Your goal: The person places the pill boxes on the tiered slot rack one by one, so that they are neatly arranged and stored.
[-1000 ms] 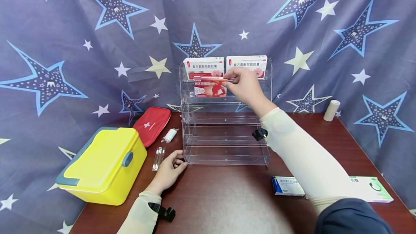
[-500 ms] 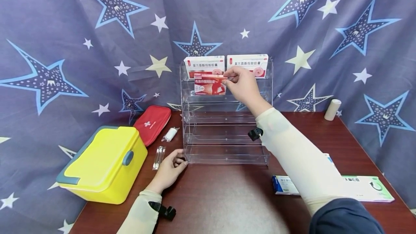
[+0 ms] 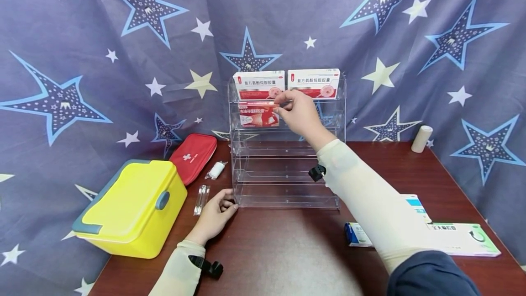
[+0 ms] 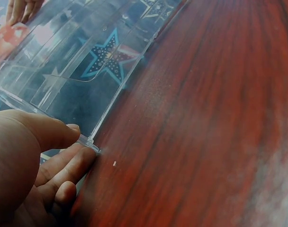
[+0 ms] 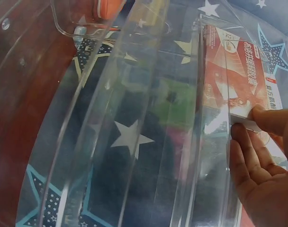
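A clear acrylic tiered rack (image 3: 285, 168) stands on the dark wooden table (image 3: 279, 255). My right hand (image 3: 297, 112) pinches the right end of a red and white medicine box (image 3: 259, 114) at the rack's second tier from the top, left side. The right wrist view shows the box (image 5: 234, 80) behind the clear wall, thumb and fingers (image 5: 250, 161) on its edge. Two white and red boxes (image 3: 258, 84) (image 3: 313, 82) stand in the top tier. My left hand (image 3: 215, 214) holds the rack's bottom left corner (image 4: 89, 144), its fingers curled round it.
A yellow case (image 3: 133, 209) sits at the left with a red first-aid pouch (image 3: 193, 156) behind it. A small bandage roll (image 3: 215, 170) and a swab packet (image 3: 201, 199) lie beside the rack. Green and blue boxes (image 3: 464, 239) lie at right. A tape roll (image 3: 421, 138) stands far right.
My right hand has slid the red and white box leftward and slightly down along the second tier. The left hand has stayed at the rack's corner.
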